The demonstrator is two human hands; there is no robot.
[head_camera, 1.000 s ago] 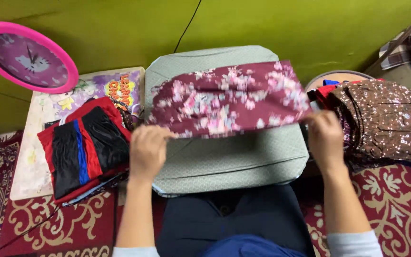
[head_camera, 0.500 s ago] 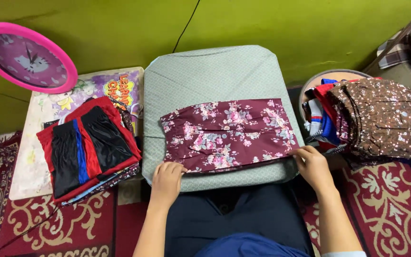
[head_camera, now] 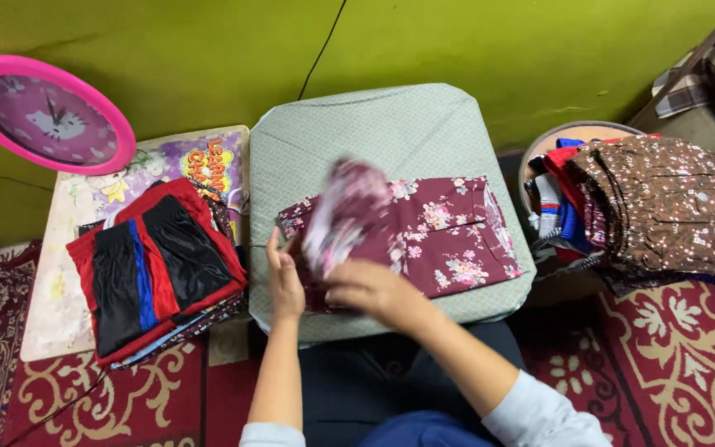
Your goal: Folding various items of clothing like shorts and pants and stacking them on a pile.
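Observation:
A maroon cloth with pink flowers point(head_camera: 448, 232) lies on a grey-green padded board point(head_camera: 366, 132) in front of me. My right hand point(head_camera: 370, 290) reaches across to the left and holds a blurred, lifted fold of that cloth near its left end. My left hand point(head_camera: 283, 277) presses edge-on against the cloth's left side, fingers straight. The right part of the cloth lies flat.
A folded red, black and blue pile point(head_camera: 155, 261) sits left on a colourful board point(head_camera: 84, 207). A pink round clock point(head_camera: 47, 112) leans on the green wall. Right, a brown speckled garment point(head_camera: 672, 207) tops a heap in a round basket point(head_camera: 539, 149). Patterned red carpet point(head_camera: 672, 356) covers the floor.
The cloth was held up and spread, then laid flat on the board. Now my right hand has crossed to the left, carrying a fold over, and my left hand has shifted to the left edge.

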